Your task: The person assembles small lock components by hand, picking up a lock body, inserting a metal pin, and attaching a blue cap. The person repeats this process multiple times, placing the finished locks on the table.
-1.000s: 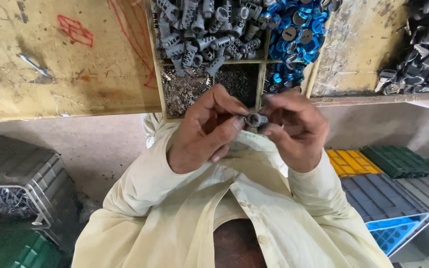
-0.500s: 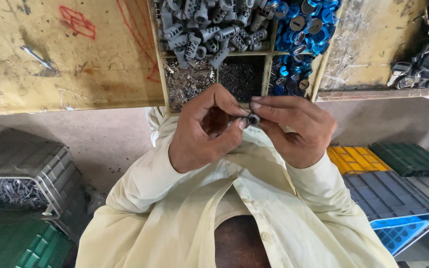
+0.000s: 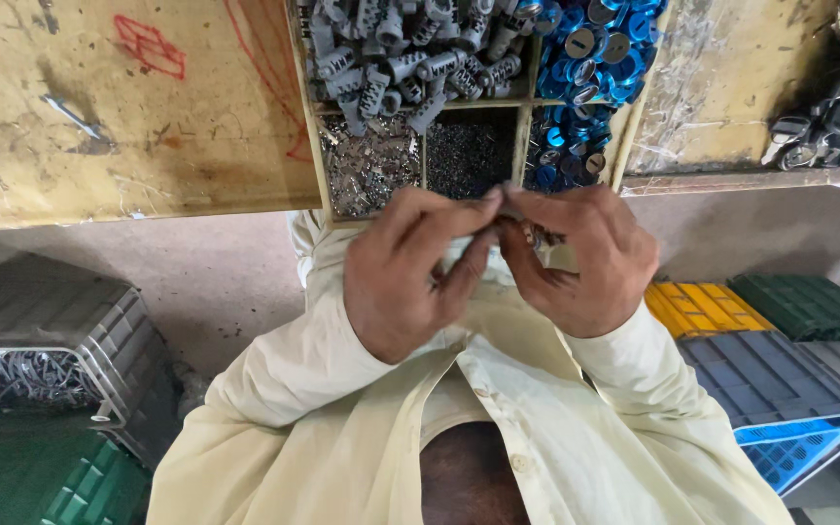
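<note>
Fingers of left hand (image 3: 405,277) and right hand (image 3: 585,262) pinched together on small metal part (image 3: 512,216), ribbed grey plugs (image 3: 410,53) above.

Two hands are at work, the left hand (image 3: 410,277) and the right hand (image 3: 580,258), meeting at one small metal part (image 3: 509,209). The wooden tray (image 3: 308,107) shows four compartments: one of grey cylinders (image 3: 410,53), one of blue caps (image 3: 590,49), two of small dark metal bits (image 3: 469,151). On the floor, two grey crates (image 3: 41,335), two green crates (image 3: 804,303), one yellow crate (image 3: 697,306), one blue crate (image 3: 794,452).
</note>
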